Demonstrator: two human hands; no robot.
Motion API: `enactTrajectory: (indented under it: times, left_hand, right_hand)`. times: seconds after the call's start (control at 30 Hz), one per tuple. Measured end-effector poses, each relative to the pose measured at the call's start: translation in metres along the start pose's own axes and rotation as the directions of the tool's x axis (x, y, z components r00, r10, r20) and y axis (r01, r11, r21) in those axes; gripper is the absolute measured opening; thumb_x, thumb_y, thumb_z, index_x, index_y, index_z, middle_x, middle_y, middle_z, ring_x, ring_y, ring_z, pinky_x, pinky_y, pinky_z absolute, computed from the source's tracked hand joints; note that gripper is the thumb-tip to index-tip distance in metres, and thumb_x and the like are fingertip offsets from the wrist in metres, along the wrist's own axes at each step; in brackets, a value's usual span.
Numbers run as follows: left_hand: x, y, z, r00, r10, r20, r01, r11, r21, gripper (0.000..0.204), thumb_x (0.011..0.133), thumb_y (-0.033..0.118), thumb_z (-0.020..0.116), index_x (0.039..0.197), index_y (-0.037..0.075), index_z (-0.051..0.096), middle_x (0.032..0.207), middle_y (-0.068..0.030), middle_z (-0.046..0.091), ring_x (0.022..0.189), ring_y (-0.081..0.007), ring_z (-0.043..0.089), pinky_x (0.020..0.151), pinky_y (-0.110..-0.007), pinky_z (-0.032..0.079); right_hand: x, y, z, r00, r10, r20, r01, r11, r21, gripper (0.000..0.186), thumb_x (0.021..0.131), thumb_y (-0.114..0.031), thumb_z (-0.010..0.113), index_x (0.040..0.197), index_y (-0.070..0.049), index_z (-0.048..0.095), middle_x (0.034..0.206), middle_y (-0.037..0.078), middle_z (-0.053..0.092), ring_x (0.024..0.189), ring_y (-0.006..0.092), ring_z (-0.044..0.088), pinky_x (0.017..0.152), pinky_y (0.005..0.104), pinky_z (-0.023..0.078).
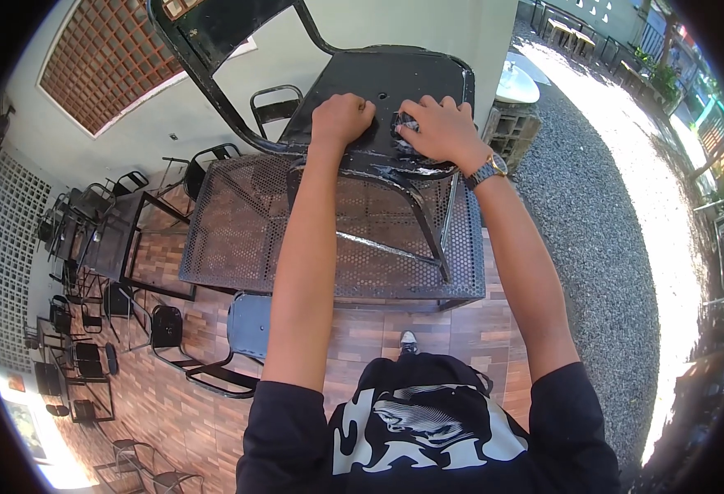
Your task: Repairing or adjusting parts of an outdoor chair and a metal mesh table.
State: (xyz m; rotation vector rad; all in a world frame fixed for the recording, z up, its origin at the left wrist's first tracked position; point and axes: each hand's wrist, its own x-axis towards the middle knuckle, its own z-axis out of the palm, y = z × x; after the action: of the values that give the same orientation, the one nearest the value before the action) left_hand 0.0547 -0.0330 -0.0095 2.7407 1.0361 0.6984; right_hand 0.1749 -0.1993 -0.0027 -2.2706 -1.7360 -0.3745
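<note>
The chair stands on the table. Behind the table rises the wall. To the person's left, further chairs and a second table occupy the floor. To the right, a block stack supports a basin; beyond it lies gravel.

From far away, I see a pale wall with a brown criss-cross window at the far left. Dark chairs crowd the left side of the brown, patchy floor. On the right, small grey stones lie beside a strip of bright sunlight.
</note>
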Motion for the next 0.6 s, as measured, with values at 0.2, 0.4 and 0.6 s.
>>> enactTrajectory:
  times: [0.2,0.4,0.6]
  left_hand:
    - [-0.001,-0.007,-0.003,1.000,-0.006,0.002,0.006,1.000,0.025,0.032,0.086,0.036,0.055,0.085,0.012,0.077,0.084,-0.0167,0.071,0.081,-0.0357,0.070,0.075,-0.045,0.056]
    - [0.000,0.002,0.000,0.999,0.042,-0.027,-0.041,0.998,0.038,0.032,0.086,0.035,0.056,0.083,0.011,0.077,0.082,-0.0173,0.071,0.080,-0.0356,0.070,0.076,-0.045,0.056]
    - [-0.002,-0.001,-0.003,0.998,0.049,0.026,-0.051,0.996,0.075,0.032,0.086,0.034,0.056,0.083,0.010,0.077,0.081,-0.0180,0.071,0.079,-0.0359,0.070,0.076,-0.045,0.056]
  right_hand:
    - [-0.007,-0.006,-0.008,0.999,-0.042,0.024,0.040,0.998,0.055,0.047,0.089,-0.052,0.059,0.122,-0.018,0.061,0.116,0.008,0.060,0.108,0.0329,0.054,0.093,0.0474,0.036]
    - [0.017,0.003,0.003,0.998,0.015,0.065,-0.018,0.999,0.049,0.070,0.088,-0.071,0.047,0.124,-0.013,0.063,0.124,0.016,0.058,0.116,0.0360,0.051,0.097,0.0511,0.033]
    - [0.001,-0.006,-0.003,0.995,-0.088,0.041,0.080,0.981,0.176,0.072,0.092,-0.070,0.042,0.128,-0.010,0.059,0.135,0.018,0.048,0.129,0.0377,0.040,0.108,0.0509,0.027]
